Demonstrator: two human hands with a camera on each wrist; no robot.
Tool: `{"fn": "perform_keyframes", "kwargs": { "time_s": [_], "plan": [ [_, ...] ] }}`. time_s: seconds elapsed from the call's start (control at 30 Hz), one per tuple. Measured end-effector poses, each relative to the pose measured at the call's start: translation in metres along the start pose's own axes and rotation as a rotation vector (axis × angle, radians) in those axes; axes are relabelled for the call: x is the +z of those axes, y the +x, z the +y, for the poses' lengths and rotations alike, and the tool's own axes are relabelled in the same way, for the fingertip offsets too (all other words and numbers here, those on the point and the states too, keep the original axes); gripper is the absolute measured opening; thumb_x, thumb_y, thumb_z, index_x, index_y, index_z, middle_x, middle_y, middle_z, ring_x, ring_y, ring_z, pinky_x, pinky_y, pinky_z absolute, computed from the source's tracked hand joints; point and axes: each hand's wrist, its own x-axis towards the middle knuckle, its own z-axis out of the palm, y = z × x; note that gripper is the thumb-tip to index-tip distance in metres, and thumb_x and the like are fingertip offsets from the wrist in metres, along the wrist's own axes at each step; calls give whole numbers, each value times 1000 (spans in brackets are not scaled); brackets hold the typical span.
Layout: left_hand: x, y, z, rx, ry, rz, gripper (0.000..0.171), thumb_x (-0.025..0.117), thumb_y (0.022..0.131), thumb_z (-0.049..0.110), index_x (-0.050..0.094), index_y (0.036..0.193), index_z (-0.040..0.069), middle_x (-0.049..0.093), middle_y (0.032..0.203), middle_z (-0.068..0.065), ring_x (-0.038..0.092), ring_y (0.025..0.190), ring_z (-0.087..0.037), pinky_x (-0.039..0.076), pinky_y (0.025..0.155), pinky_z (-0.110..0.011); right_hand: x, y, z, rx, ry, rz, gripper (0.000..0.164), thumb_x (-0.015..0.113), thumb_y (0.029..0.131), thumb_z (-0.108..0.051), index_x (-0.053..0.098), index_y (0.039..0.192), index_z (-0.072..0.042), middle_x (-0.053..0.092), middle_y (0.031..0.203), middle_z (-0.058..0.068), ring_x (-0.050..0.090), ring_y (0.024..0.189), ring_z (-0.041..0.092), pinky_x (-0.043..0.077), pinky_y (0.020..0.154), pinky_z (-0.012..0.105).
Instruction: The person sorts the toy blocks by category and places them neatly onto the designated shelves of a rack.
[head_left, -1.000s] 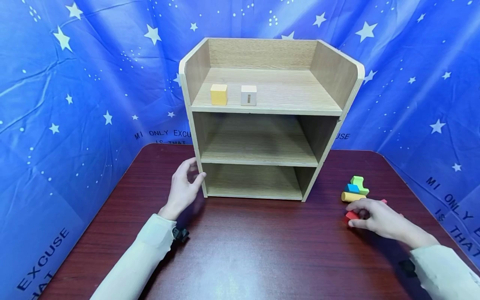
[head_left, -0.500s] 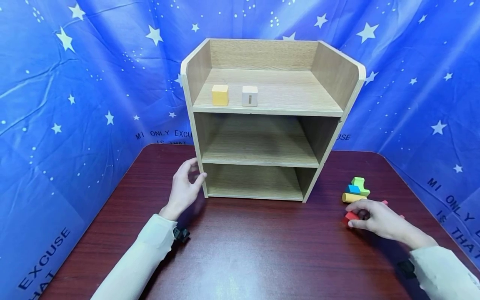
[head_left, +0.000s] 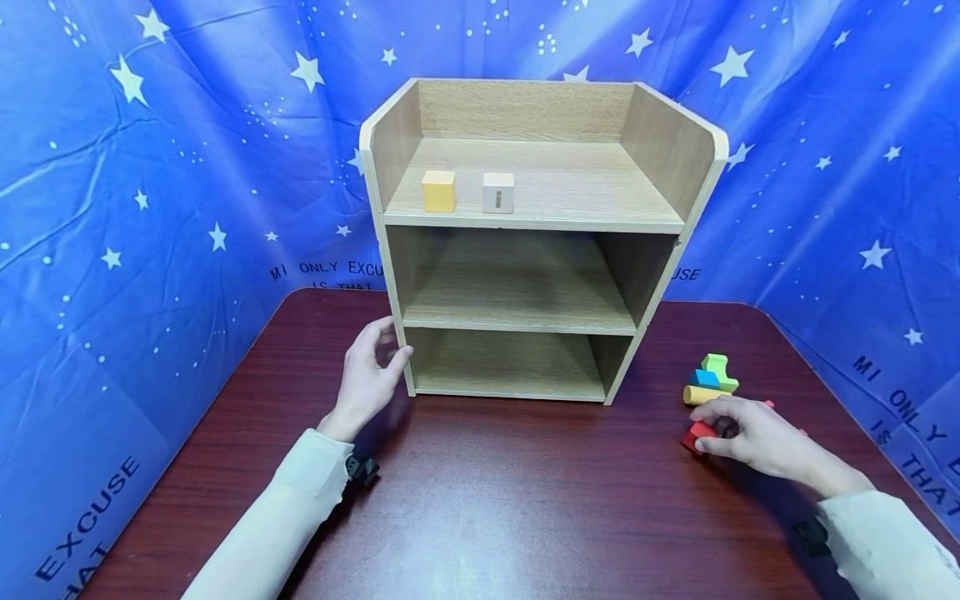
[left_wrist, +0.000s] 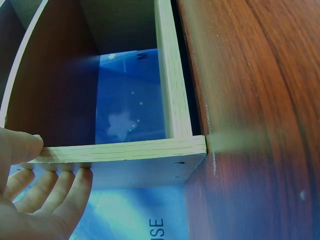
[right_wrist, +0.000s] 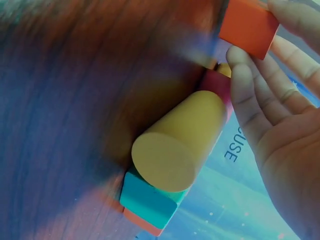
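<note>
My left hand (head_left: 366, 379) holds the left side panel of a wooden shelf unit (head_left: 540, 287). In the left wrist view the thumb lies at the panel's front edge, and the fingers (left_wrist: 75, 200) bend against its outer face. On the right of the table, my right hand (head_left: 761, 437) pinches a red block (head_left: 697, 435) between thumb and fingers. The right wrist view shows this block (right_wrist: 249, 27) at the fingertips, with a yellow cylinder (right_wrist: 175, 145) beyond the hand. Behind the right hand lie a blue block (head_left: 703, 379) and a light green curved block (head_left: 718, 371).
A yellow cube (head_left: 438, 192) and a white cube (head_left: 498, 193) with a dark mark stand on the top shelf near its front edge. Pink pieces (head_left: 769, 404) show partly behind the right hand. A blue star-patterned curtain (head_left: 187, 167) surrounds the dark red table (head_left: 480, 500).
The red block has shifted slightly left and turned in my right fingers, showing more of its side. My left hand stays on the shelf panel.
</note>
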Motion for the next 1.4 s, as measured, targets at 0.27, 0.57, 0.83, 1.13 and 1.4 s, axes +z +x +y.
{"fn": "perform_keyframes", "kwargs": {
  "time_s": [0.27, 0.57, 0.83, 1.13, 1.4],
  "plan": [
    [-1, -1, -6, 0, 7, -9, 45, 71, 81, -5, 56, 123, 1, 62, 108, -13, 64, 94, -24, 59, 75, -29, -2, 2, -4, -21, -23, 10, 35, 83, 74, -25, 69, 102, -8, 61, 87, -10, 54, 76, 3, 51, 61, 23],
    [-5, -1, 23, 8, 4, -4, 43, 69, 80, -11, 56, 120, -7, 61, 106, -22, 64, 92, -32, 59, 74, -40, -2, 6, -9, -76, -36, 82, 35, 84, 72, -21, 69, 101, -9, 62, 85, -11, 54, 74, 4, 49, 59, 22],
    [-7, 0, 36, 5, 4, -12, 42, 68, 80, -13, 55, 119, -10, 60, 105, -28, 64, 92, -35, 59, 74, -44, -8, 9, -21, -125, 3, 147, 33, 84, 71, -16, 69, 100, -9, 62, 82, -12, 56, 72, 4, 49, 57, 21],
    [-6, 0, 31, 2, 12, -9, 42, 67, 80, -13, 55, 120, -10, 60, 105, -26, 64, 92, -35, 59, 74, -43, -18, 16, -33, -163, -27, 170, 35, 84, 72, -15, 68, 103, -13, 61, 81, -13, 56, 72, 3, 49, 60, 19],
    [0, 0, -3, 4, 3, 3, 45, 71, 80, -9, 57, 122, -3, 62, 107, -20, 65, 93, -30, 60, 73, -40, -23, 24, -43, -230, -14, 188, 35, 84, 71, -11, 68, 102, -11, 61, 82, -13, 57, 72, 5, 50, 58, 19]
  ]
}}
